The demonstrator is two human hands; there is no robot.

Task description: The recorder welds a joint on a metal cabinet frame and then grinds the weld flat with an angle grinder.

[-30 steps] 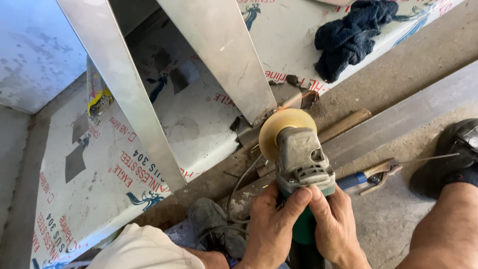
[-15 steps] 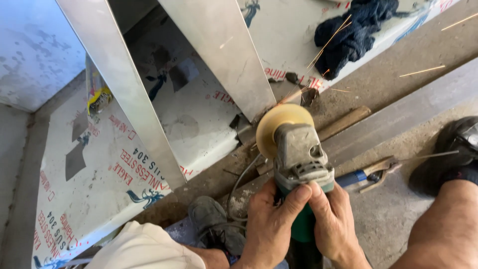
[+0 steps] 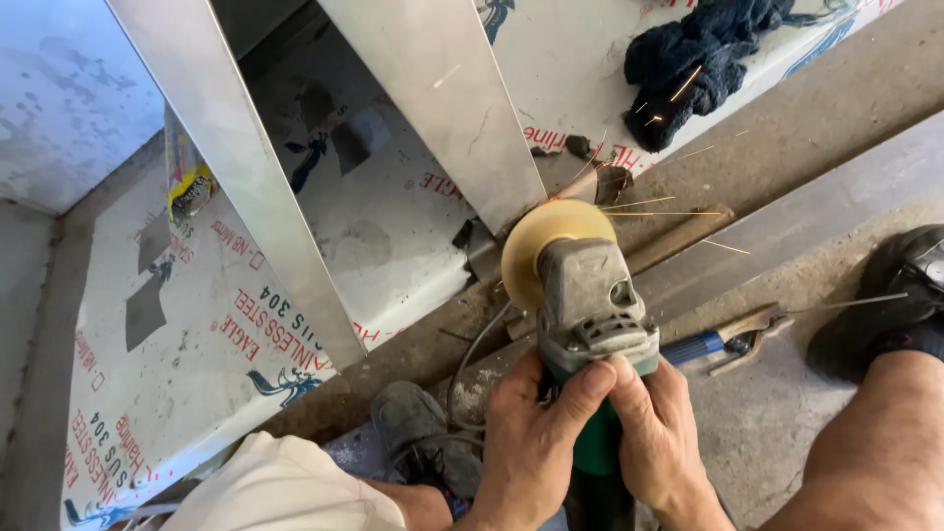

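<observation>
Low at six o'clock, the left hand point(image 3: 526, 447) and right hand point(image 3: 661, 433) wrap tightly around the grinder point(image 3: 588, 324) for steadiness. Its yellow disc point(image 3: 536, 244) presses the steel panel point(image 3: 442, 108) corner at twelve o'clock, and sparks point(image 3: 659, 206) fly toward three o'clock, away from the person.

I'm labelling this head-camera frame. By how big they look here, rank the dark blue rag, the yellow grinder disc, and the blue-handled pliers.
1. Dark blue rag, largest.
2. Blue-handled pliers and yellow grinder disc look alike; the disc is partly hidden by the angle grinder, so I won't rank them.
</observation>
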